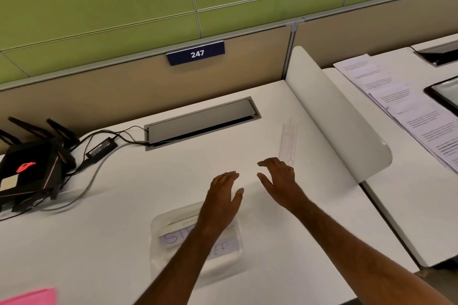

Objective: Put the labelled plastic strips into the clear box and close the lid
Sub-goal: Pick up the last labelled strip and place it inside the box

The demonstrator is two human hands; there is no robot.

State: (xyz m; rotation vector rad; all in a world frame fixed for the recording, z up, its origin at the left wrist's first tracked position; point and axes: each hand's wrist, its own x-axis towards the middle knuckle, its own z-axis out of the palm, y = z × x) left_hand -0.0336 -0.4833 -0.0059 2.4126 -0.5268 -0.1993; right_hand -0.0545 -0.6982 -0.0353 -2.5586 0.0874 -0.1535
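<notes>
A clear plastic box (173,252) sits on the white desk near the front edge, with paper labels bearing blue handwriting visible through it; my left forearm crosses over it and hides part of it. Whether its lid is on cannot be told. A clear plastic strip (287,141) lies flat on the desk beyond my right hand, beside the white divider. My left hand (223,193) hovers over the desk past the box, fingers apart, holding nothing. My right hand (277,176) is also open, its fingertips just short of the strip's near end.
A curved white divider (342,116) stands along the desk's right side. A cable hatch (200,121) is set in the desk behind the hands. A black router (27,173) with cables sits at left. Printed papers (401,109) lie on the neighbouring desk. A pink sheet (32,297) shows at bottom left.
</notes>
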